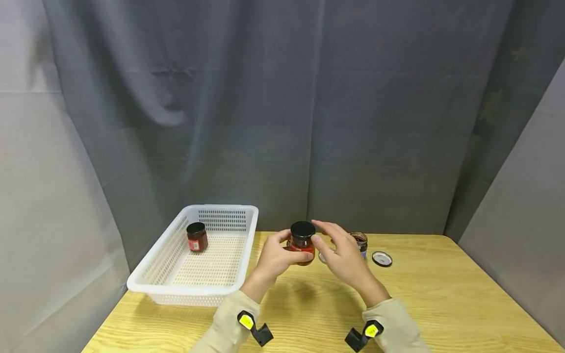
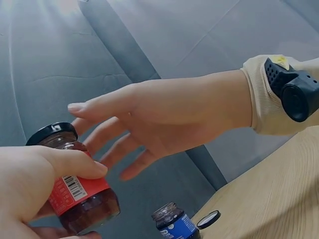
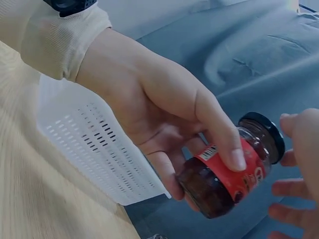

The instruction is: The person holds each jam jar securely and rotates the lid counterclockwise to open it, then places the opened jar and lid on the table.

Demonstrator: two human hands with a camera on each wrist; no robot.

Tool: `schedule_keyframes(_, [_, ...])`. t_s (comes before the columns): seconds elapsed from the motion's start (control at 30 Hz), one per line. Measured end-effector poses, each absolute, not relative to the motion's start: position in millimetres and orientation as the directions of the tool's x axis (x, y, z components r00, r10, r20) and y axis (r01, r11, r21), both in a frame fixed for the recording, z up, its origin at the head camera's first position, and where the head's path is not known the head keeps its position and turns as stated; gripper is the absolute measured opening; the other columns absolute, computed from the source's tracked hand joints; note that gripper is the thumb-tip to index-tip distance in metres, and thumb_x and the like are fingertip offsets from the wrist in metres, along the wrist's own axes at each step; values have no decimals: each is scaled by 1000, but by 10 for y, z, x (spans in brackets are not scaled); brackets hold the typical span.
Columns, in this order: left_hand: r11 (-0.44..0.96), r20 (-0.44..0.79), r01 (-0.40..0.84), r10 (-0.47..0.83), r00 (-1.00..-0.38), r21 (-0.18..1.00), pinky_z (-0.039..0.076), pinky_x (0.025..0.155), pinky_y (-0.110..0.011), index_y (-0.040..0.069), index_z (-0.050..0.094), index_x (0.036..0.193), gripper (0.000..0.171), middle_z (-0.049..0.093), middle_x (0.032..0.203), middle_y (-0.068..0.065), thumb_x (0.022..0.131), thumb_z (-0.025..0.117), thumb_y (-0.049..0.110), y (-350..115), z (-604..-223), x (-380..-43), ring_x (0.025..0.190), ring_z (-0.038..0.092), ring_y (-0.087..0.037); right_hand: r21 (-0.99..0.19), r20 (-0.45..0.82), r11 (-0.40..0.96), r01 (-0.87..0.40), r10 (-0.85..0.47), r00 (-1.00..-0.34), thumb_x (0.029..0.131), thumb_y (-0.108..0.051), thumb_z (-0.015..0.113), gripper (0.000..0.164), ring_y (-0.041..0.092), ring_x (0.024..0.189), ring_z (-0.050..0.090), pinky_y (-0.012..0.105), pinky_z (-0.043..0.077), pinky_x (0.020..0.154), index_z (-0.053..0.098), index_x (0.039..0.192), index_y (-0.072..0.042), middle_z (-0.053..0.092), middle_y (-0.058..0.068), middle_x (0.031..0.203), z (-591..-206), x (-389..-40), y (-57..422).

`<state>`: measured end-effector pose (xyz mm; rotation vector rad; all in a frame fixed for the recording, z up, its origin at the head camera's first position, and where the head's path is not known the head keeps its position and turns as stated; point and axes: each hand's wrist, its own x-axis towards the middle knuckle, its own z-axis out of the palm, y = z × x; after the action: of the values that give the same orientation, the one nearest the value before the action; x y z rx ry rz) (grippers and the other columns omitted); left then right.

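My left hand (image 1: 272, 259) grips a glass jar (image 3: 219, 174) with a red label and dark contents, thumb across the label. A black lid (image 1: 302, 229) sits on the jar's mouth, and the jar is held up over the table. My right hand (image 1: 344, 255) is close at the lid's right side, fingers spread and loosely bent, with nothing in its grasp. Behind the right hand stands a blue-labelled jar (image 2: 175, 224) without a lid, partly hidden in the head view. A loose lid (image 1: 381, 259) lies beside it on the table.
A white perforated basket (image 1: 252, 235) stands on the left of the wooden table (image 1: 441, 294). Inside it is another red-labelled jar (image 1: 197, 238) with a black lid. Part of a second loose lid (image 1: 322, 257) shows beside the right hand. Grey curtain (image 1: 375, 122) hangs behind the table.
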<state>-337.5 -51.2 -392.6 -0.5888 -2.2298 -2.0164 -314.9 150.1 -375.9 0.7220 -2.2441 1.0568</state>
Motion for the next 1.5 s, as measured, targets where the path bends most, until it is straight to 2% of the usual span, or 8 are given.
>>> schedule_keyframes(0.17, [94, 343, 369, 213, -915, 925, 60, 72, -35, 14, 76, 116, 47, 68, 103, -4, 73, 94, 16, -458, -3947, -3349, 92, 66, -22, -490, 728, 508, -708, -207, -653, 98, -21, 74, 46, 35, 129, 57, 59, 51, 96, 64, 140, -8, 58, 14, 143, -3810, -3156, 1393])
schedule_keyframes(0.27, [113, 384, 415, 223, -896, 903, 60, 68, -33, 12, 77, 114, 43, 70, 97, -2, 74, 92, 12, -415, -3981, -3344, 85, 66, -21, -493, 746, 507, -707, -172, -643, 93, -23, 79, 46, 35, 126, 59, 57, 51, 97, 68, 134, -7, 62, 16, 138, -3843, -3172, 1306])
schedule_keyframes(0.47, [135, 397, 430, 214, -892, 893, 60, 64, -34, 17, 79, 115, 43, 74, 90, 3, 74, 89, 8, -358, -4028, -3323, 76, 70, -17, -552, 749, 508, -662, -49, -661, 87, -27, 87, 40, 32, 114, 64, 51, 56, 87, 77, 122, -10, 68, 12, 124, -3855, -3172, 1190])
schedule_keyframes(0.67, [173, 397, 427, 181, -900, 888, 60, 63, -34, 21, 79, 115, 44, 74, 89, 5, 74, 91, 13, -372, -4017, -3289, 75, 71, -16, -604, 720, 488, -630, -4, -694, 84, -27, 89, 41, 33, 116, 63, 52, 55, 89, 79, 120, -11, 69, 10, 123, -3833, -3140, 1164])
schedule_keyframes(0.97, [72, 371, 393, 211, -904, 917, 61, 65, -35, 17, 79, 116, 46, 74, 92, -1, 73, 90, 5, -370, -4037, -3342, 78, 70, -20, -601, 724, 481, -639, -12, -690, 83, -26, 90, 41, 33, 116, 64, 53, 55, 89, 79, 120, -12, 69, 10, 125, -3847, -3136, 1176])
schedule_keyframes(1.07, [43, 367, 386, 224, -903, 922, 61, 65, -35, 15, 79, 117, 47, 74, 92, -3, 73, 89, 4, -376, -4046, -3360, 78, 70, -19, -596, 722, 494, -633, -15, -691, 82, -26, 90, 41, 33, 119, 62, 55, 48, 98, 79, 120, -12, 70, 9, 126, -3851, -3139, 1186])
schedule_keyframes(1.23, [-4, 352, 362, 245, -904, 932, 60, 64, -33, 15, 80, 116, 49, 76, 93, -4, 71, 87, -2, -378, -4058, -3387, 76, 69, -16, -597, 720, 490, -636, -23, -694, 82, -26, 90, 41, 33, 122, 60, 58, 39, 103, 80, 119, -12, 71, 10, 126, -3847, -3145, 1198])
schedule_keyframes(1.5, [-96, 304, 288, 295, -906, 953, 60, 65, -34, 13, 80, 116, 51, 77, 97, -9, 69, 87, -5, -397, -4036, -3405, 80, 71, -19, -592, 733, 457, -664, -38, -679, 80, -21, 92, 38, 30, 122, 62, 56, 47, 101, 81, 115, -11, 73, 8, 121, -3830, -3174, 1223])
